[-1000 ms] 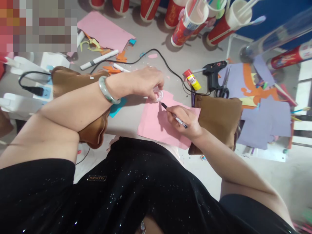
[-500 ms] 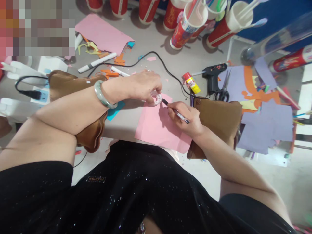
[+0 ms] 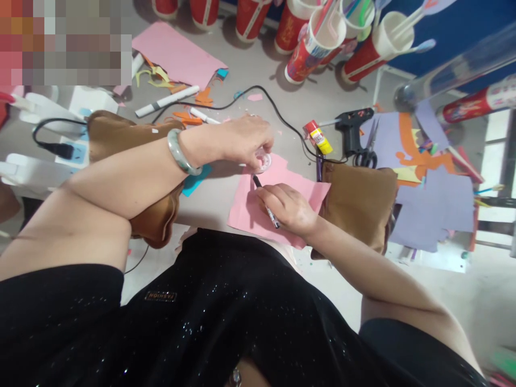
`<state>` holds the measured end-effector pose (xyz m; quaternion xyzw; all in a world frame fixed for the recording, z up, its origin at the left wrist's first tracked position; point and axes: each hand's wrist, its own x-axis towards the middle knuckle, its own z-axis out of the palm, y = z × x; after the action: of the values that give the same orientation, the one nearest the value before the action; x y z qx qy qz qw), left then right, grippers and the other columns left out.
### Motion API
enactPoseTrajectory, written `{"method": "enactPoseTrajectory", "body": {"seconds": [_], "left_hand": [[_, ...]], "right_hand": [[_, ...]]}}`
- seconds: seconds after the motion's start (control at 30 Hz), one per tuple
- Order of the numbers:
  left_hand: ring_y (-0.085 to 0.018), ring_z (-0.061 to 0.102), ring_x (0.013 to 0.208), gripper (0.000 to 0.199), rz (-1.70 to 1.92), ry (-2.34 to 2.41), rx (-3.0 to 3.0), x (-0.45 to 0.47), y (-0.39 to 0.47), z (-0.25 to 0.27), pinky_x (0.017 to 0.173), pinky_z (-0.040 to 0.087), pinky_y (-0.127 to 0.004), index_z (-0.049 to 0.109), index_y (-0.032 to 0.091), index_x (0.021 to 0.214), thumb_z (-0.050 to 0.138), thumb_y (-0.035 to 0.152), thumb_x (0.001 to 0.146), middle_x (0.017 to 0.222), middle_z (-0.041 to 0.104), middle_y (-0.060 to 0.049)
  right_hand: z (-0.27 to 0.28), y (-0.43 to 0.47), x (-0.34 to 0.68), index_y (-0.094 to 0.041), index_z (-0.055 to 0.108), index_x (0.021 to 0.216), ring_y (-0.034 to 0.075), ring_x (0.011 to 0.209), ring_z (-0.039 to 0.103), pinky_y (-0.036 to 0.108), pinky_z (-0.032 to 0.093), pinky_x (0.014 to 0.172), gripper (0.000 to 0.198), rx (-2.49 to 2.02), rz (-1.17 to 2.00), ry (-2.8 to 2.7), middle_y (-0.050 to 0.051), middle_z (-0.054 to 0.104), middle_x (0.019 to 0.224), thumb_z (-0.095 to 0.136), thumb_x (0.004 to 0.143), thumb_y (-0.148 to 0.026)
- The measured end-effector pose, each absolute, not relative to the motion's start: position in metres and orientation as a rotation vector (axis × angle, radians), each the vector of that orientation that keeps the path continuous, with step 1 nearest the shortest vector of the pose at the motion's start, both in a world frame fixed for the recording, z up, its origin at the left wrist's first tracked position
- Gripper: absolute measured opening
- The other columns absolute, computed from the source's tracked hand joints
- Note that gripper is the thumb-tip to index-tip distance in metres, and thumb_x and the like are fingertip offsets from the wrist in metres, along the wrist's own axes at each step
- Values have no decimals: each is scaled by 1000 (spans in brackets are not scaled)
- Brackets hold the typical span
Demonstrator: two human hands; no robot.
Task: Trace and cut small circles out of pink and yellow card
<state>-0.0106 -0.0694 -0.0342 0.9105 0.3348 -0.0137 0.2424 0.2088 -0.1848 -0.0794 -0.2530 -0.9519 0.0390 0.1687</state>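
My left hand [image 3: 244,138] reaches in over the desk [image 3: 215,200], a pale green bangle [image 3: 181,153] on its wrist; its grip is narrow, fingertips closed on a small whitish round piece [image 3: 267,164], which sits at the upper edge of a pink paper sheet [image 3: 244,207]; my right hand [image 3: 290,209] has its grip wrapped around a black-tipped pen [image 3: 272,217], the tip pointing at the lower left of the round piece; from here I cannot tell whether that tip touches the paper. The sheet lies at the near edge of the desk, between two brown pouch-like items, the right one [image 3: 357,201] just beside it and the left one [image 3: 121,134] partly under my left forearm; a turquoise paper piece [image 3: 197,181] lies near that arm. Beyond my hands I see a black cable [image 3: 274,107] curving across, a white marker [image 3: 167,101] beside orange scraps, and a larger pink sheet [image 3: 177,51]; to the right are a glue stick [image 3: 320,138] with a red cap, a black glue gun [image 3: 351,129], and scissors [image 3: 366,157] near lavender paper [image 3: 435,209]; red paper cups [image 3: 252,21] line the far side, some holding straws.
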Motion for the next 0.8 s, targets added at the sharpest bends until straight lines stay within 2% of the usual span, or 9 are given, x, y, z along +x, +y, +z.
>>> {"method": "enactPoseTrajectory", "body": {"seconds": [0.17, 0.37, 0.57, 0.67, 0.8], "left_hand": [[-24, 58, 103, 33, -50, 928, 2479, -9, -68, -34, 100, 45, -40, 77, 20, 113, 70, 32, 84, 114, 76, -9], [-29, 63, 107, 35, -77, 944, 2440, -7, -67, -31, 102, 45, -41, 78, 21, 112, 70, 29, 79, 111, 76, -9], [-31, 64, 112, 36, -57, 962, 2438, -6, -68, -33, 105, 44, -42, 79, 20, 111, 72, 29, 77, 112, 76, -10], [-29, 64, 110, 34, -53, 955, 2452, -7, -68, -36, 104, 44, -40, 78, 21, 110, 69, 31, 79, 111, 76, -8], [-28, 66, 107, 36, -2, 924, 2484, -8, -65, -44, 99, 45, -39, 77, 21, 111, 70, 33, 78, 109, 75, -8]], "right_hand": [[-81, -182, 186, -11, 65, 114, 20, 71, 57, 37, 53, 66, 28, -759, -146, -2838, 8, 67, 84, 44, 98, -2], [-84, -177, 170, -8, 67, 118, 22, 74, 61, 37, 53, 66, 34, -839, -365, -2837, 11, 68, 85, 39, 100, -1], [-84, -180, 172, -8, 66, 123, 24, 78, 63, 40, 58, 69, 34, -930, -69, -2788, 14, 71, 91, 42, 100, -3], [-75, -187, 184, -10, 67, 122, 21, 76, 62, 39, 58, 70, 32, -764, -70, -2816, 12, 71, 93, 44, 100, -4], [-63, -193, 206, -17, 69, 113, 18, 77, 62, 34, 57, 68, 21, -276, -191, -2736, 9, 74, 96, 57, 99, -10]]}}
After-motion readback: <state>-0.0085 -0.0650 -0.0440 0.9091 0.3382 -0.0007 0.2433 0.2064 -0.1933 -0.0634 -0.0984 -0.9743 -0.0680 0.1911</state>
